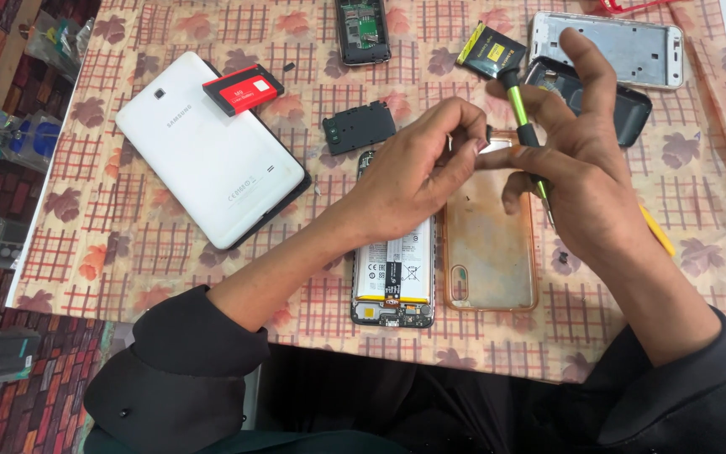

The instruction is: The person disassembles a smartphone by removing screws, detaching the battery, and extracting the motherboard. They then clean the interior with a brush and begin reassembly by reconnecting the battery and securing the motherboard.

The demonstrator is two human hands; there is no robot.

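My left hand (418, 164) hovers over an opened phone (394, 282) whose white battery shows, its thumb and forefinger pinched on something tiny that I cannot make out. My right hand (581, 160) holds a green-and-black screwdriver (518, 105) between its fingers, tip pointing down toward a clear, yellowed phone case (489, 252). The fingertips of both hands meet above the top of the phone and the case.
A white tablet (207, 151) lies face down at the left with a red battery (243, 88) on it. A small black cover plate (359, 126), a black phone (363, 29), a yellow-black battery (489, 49), a silver frame (623, 46) and a dark back cover (623, 105) lie beyond.
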